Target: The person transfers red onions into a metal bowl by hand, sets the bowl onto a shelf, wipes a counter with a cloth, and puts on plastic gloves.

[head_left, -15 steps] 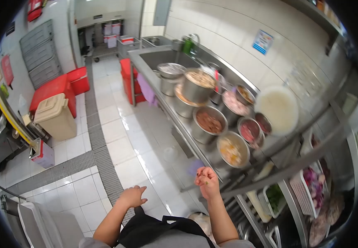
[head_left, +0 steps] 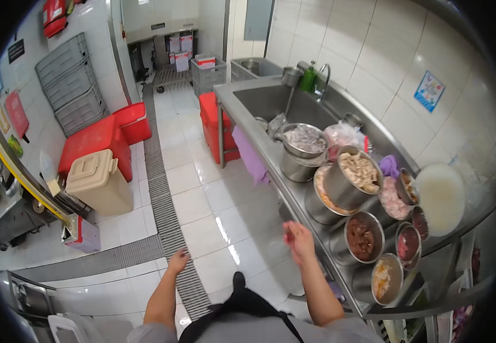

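Observation:
My left hand (head_left: 178, 261) hangs over the grey drain grating, its fingers apart with nothing visible in them. Beside the front edge of the steel sink counter (head_left: 285, 186), my right hand (head_left: 299, 241) is raised with loosely bent fingers and no object showing in it. Nearest to it on the counter are steel pots: one with dark red-brown meat (head_left: 362, 239), one with yellow and white pieces (head_left: 383, 281), and a tall one of pale sliced food (head_left: 360, 171) resting on a wider pot. Neither hand touches them.
A sink basin (head_left: 259, 103) with a tap lies at the counter's far end. A round white board (head_left: 441, 200) leans behind the pots. To the left stand a beige lidded bin (head_left: 100, 182) and red containers (head_left: 90, 146). A tiled floor (head_left: 193, 197) runs ahead, with crates at the back.
The view has swung, so the counter and pots sit lower and farther right. My right hand's fingers have loosened from a tighter curl, and my left hand has dropped lower at my side.

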The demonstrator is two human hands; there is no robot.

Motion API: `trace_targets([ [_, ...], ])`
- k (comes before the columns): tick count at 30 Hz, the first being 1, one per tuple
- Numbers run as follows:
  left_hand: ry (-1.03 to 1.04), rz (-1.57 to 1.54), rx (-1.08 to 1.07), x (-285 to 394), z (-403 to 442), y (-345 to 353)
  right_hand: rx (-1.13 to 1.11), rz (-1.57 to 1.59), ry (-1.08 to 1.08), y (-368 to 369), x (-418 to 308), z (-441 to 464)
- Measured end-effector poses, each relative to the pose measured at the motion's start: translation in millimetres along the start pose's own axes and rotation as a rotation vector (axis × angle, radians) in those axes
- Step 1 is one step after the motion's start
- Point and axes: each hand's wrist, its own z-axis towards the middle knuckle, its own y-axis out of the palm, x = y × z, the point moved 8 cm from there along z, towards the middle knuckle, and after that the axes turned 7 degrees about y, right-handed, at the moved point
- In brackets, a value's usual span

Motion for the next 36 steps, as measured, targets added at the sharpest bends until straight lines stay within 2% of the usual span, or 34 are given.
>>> trace_targets([
  [1,-0.170,0.123,0.058,-50,-3,-13,-0.054,-0.005,-0.024,17,-2,30],
  [2,0.163,0.710,0.026,-166,14,11,-0.085,0.005,0.001,37,-3,54],
  [3,-0.263,0.548,-0.240,-158,-22,-5,-0.121,0.010,0.016,62,-8,80],
  [4,-0.675,0.001,-0.088,-187,-62,-12,-0.159,0.002,0.028,90,-15,99],
  [6,-0.752,-0.366,0.152,-185,-121,-30,-0.230,0.026,0.042,144,-32,139],
  [7,-0.818,-0.397,0.221,-171,-142,-41,-0.256,0.054,0.050,167,-37,160],
  [10,-1.109,-0.742,0.615,-241,-214,-18,-0.304,0.093,0.013,226,-55,233],
  [11,-1.198,-0.835,0.749,-244,-222,-12,-0.292,0.056,-0.034,241,-63,261],
  [12,-1.239,-0.796,0.724,-241,-223,-12,-0.278,0.022,-0.085,257,-72,291],
  [13,-1.229,-0.665,0.570,-235,-205,-12,-0.258,-0.012,-0.134,270,-81,321],
  [15,-1.072,-0.307,0.217,-224,-142,-14,-0.191,0.027,-0.180,290,-104,368],
  [17,-0.743,0.108,-0.079,-214,-42,-37,-0.104,0.074,-0.227,298,-121,417],
  [19,-0.406,0.446,-0.236,-214,59,-73,-0.010,0.125,-0.279,295,-138,461],
  [21,-0.153,0.634,-0.241,-201,179,-120,0.128,0.156,-0.394,275,-163,512],
  [22,-0.082,0.653,-0.197,-196,243,-143,0.203,0.161,-0.441,257,-169,533],
  [24,-0.358,0.209,-0.072,-201,355,-196,0.289,0.060,-0.543,213,-186,571],
  [25,-0.483,0.006,0.031,-163,416,-233,0.395,-0.011,-0.539,185,-191,592],
  [26,-0.401,-0.001,0.079,-123,477,-255,0.496,-0.074,-0.539,158,-197,612],
  [27,-0.153,-0.058,0.251,-96,543,-271,0.603,-0.254,-0.544,134,-213,627],
  [28,-0.131,-0.064,0.153,-41,592,-279,0.707,-0.437,-0.549,107,-229,643],
  [30,-0.014,-0.346,0.128,62,662,-284,1.020,-1.048,-0.767,58,-256,681],
  [32,0.294,-0.252,0.173,148,698,-280,0.993,-1.366,-0.621,26,-285,712],
  [33,0.352,-0.130,0.161,152,707,-268,0.986,-1.370,-0.481,2,-297,727],
  [34,0.411,-0.004,0.154,160,720,-260,1.058,-1.450,-0.469,-13,-305,737],
  [36,0.285,0.031,0.069,180,714,-245,1.110,-1.583,-0.233,-29,-338,756],
])
